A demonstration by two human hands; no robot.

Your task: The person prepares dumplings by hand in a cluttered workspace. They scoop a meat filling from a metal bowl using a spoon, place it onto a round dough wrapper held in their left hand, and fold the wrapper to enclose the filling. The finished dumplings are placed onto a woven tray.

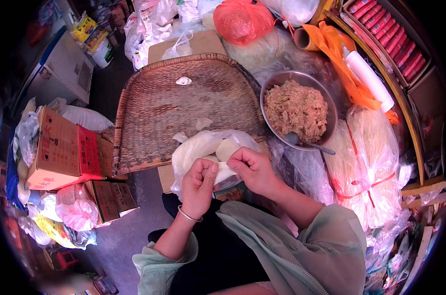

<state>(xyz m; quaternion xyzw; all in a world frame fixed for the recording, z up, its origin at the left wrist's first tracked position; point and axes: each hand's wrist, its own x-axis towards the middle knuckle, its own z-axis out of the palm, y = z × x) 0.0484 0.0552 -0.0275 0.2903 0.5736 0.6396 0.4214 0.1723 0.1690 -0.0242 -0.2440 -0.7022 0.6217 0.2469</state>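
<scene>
Between my left hand (pixel 200 184) and my right hand (pixel 253 170) a pale dough wrapper (pixel 224 172) is pinched at both ends by thumbs and fingers. Under it lies an open plastic bag (pixel 188 154) with round dough wrappers (pixel 226 148) inside. Beyond the bag, one folded dumpling (pixel 183 80) rests on a woven wicker tray (pixel 153 107). To the right, a steel bowl (pixel 331 107) holds a heap of minced filling (pixel 294 107), with a metal spoon (pixel 318 146) stuck in it and its handle over the rim.
Bundles of dried noodles (pixel 370 166) in plastic lie at the right, below a white plastic roll (pixel 368 81). A red plastic bag (pixel 242 22) stands behind the tray. Cardboard boxes (pixel 60 147) are stacked at the left. Red packets (pixel 388 33) fill a carton at upper right.
</scene>
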